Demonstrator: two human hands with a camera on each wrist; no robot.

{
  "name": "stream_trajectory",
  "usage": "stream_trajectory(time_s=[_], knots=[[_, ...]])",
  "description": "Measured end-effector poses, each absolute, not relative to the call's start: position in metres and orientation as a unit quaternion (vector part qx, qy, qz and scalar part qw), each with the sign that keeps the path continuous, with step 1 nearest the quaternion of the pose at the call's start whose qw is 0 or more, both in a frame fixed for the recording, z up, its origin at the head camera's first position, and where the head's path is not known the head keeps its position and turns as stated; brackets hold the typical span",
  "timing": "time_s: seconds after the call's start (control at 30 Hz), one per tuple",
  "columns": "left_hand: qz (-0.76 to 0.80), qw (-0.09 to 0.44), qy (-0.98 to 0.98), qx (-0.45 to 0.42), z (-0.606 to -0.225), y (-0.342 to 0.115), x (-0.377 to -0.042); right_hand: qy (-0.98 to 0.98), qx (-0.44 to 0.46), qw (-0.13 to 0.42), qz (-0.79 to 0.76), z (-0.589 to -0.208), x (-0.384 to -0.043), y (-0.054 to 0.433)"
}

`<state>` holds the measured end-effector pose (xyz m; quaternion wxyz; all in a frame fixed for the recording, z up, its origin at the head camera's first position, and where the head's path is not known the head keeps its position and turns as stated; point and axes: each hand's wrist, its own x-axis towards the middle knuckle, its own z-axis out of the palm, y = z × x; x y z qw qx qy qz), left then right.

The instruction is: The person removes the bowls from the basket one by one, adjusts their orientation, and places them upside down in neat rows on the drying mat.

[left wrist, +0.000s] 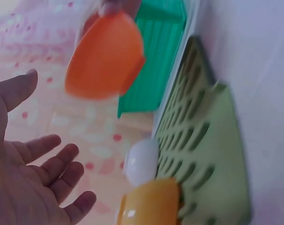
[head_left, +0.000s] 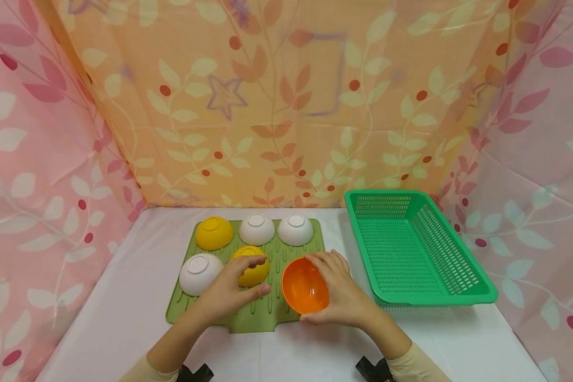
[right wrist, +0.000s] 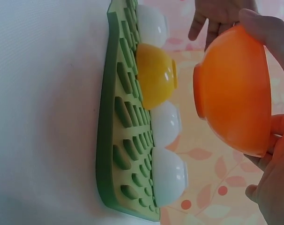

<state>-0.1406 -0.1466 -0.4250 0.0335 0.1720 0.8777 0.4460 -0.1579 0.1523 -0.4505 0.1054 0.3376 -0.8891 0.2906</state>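
My right hand (head_left: 341,291) grips an orange bowl (head_left: 305,286) by its rim, thumb on the near side and fingers on the far side. In the right wrist view the bowl (right wrist: 235,91) is held above the green drying mat (right wrist: 125,154), its foot towards the mat. My left hand (head_left: 229,291) is spread with nothing in it, above the mat beside a yellow bowl (head_left: 254,273) that it partly covers in the head view. A white bowl (head_left: 199,273) lies upside down left of that yellow one. In the left wrist view the left fingers (left wrist: 62,164) are apart from the orange bowl (left wrist: 107,58).
Along the mat's back edge stand an upside-down yellow bowl (head_left: 214,233) and two white bowls, one at the middle (head_left: 257,229) and one at the right (head_left: 296,229). A green slotted basket (head_left: 377,281) sits right of the mat. Patterned cloth (head_left: 277,159) hangs behind the table.
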Motion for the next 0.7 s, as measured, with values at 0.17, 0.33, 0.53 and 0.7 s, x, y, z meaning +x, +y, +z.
stream_trajectory(time_s=[0.17,0.33,0.53,0.7], knots=[[0.470,0.077,0.858,0.191,-0.432,-0.132,-0.130,-0.885,0.346,0.116,0.291,-0.452,-0.157,0.151],[0.486,0.090,0.847,0.197,-0.438,-0.122,-0.127,-0.877,0.355,0.122,0.301,-0.451,-0.156,0.149],[0.527,0.122,0.820,0.187,-0.441,-0.117,-0.128,-0.862,0.369,0.153,0.312,-0.451,-0.154,0.147],[0.577,0.160,0.784,0.167,-0.444,-0.116,-0.128,-0.838,0.398,0.195,0.319,-0.455,-0.155,0.144]])
